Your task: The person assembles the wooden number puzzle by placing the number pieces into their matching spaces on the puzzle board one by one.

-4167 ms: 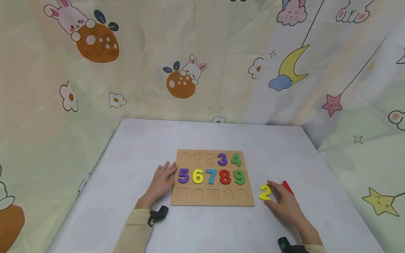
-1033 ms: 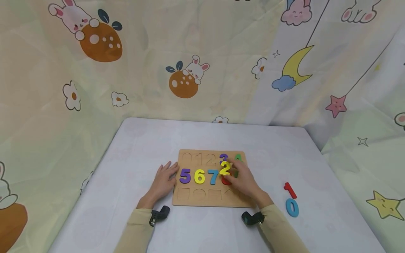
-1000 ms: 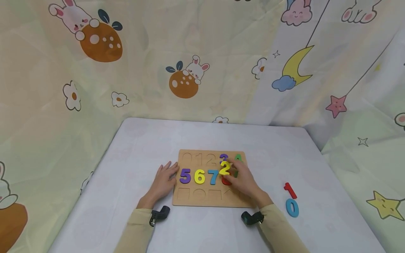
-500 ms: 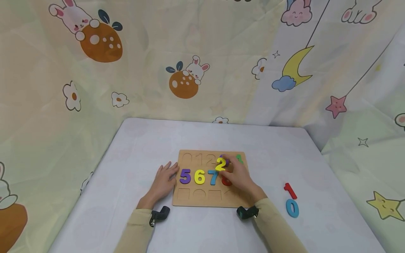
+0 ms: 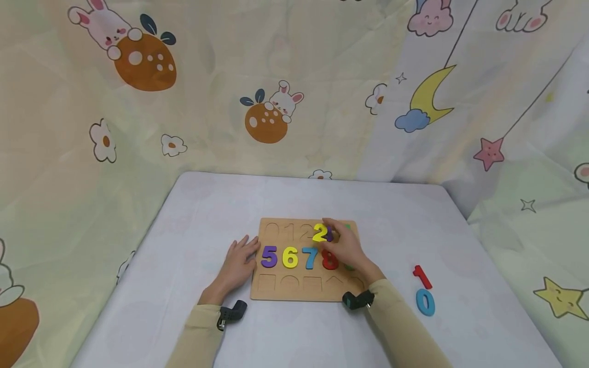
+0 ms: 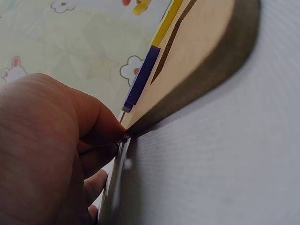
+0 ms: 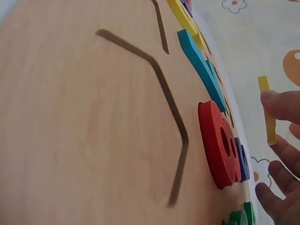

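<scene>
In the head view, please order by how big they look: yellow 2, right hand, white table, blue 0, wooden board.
1. White table
2. Wooden board
3. Right hand
4. Blue 0 and yellow 2: unsure, since the 0 seems nearer the camera.

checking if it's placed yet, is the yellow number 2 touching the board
Apart: the right wrist view shows the yellow number 2 held above the board, with a plain gap between them.

Puzzle board (image 5: pixel 282 293) left edge blocked by left hand (image 5: pixel 235 263); right hand (image 5: pixel 347 249) with yellow 2 (image 5: pixel 320 233) bars upper right, partly over purple 3 (image 5: pixel 329 234). Purple 5 (image 5: pixel 269 256), yellow 6 (image 5: pixel 286 257), blue 7 (image 5: pixel 310 259) stand raised mid-board. Way in from front, between wrist cameras (image 5: pixel 358 300). Room to pass behind, over tabletop (image 5: pixel 303 199); red 1 (image 5: pixel 422 277), blue 0 (image 5: pixel 419 302) obstruct farther right.
</scene>
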Demonstrator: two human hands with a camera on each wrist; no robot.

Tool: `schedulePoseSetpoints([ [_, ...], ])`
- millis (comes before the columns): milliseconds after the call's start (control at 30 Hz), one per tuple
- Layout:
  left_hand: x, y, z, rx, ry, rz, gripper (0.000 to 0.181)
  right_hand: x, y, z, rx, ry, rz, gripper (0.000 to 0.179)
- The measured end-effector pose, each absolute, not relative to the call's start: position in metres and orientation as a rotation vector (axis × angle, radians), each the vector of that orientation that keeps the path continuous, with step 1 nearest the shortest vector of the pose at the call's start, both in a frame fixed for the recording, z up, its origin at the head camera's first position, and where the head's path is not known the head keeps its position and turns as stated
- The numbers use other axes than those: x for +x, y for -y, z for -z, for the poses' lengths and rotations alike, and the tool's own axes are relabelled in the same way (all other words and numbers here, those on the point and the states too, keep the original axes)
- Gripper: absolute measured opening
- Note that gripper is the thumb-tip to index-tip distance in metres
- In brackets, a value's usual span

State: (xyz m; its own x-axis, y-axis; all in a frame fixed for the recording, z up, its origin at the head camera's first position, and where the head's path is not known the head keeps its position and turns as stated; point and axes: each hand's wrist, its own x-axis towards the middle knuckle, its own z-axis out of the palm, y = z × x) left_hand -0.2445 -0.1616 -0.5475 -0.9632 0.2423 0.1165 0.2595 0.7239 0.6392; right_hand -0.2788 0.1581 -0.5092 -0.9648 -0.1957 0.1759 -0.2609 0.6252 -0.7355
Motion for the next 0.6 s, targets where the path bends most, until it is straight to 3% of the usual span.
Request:
schedulePoseSetpoints([
  [600, -0.244, 0.162, 0.545, -0.406, 2.918, 1.07, 0.052, -0.297, -0.143, 0.512, 0.381, 2.856, -1.246, 0.068],
])
